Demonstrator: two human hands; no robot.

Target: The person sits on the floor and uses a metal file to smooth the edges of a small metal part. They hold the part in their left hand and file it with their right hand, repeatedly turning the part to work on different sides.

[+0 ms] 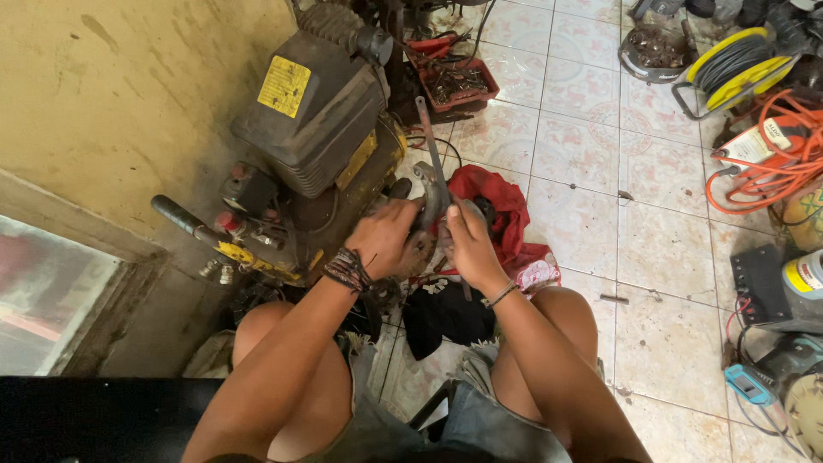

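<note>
My left hand (384,236) grips a grey metal part (431,193) that has a long thin bar sticking up from it. My right hand (467,240) is closed on the same part from the right side, close against the left hand. Both hands are held above my knees, just in front of a dirty black and yellow air compressor (313,129). A red cloth (501,206) lies on the floor behind my right hand, and a black cloth (441,313) lies between my legs. What my fingers hold underneath is hidden.
A red tray of small metal parts (454,81) stands behind the compressor. A yellow cable reel (733,64) and an orange extension cord (776,150) lie at the right. Power tools and a can (801,274) sit at the right edge. A yellow wall (129,86) bounds the left.
</note>
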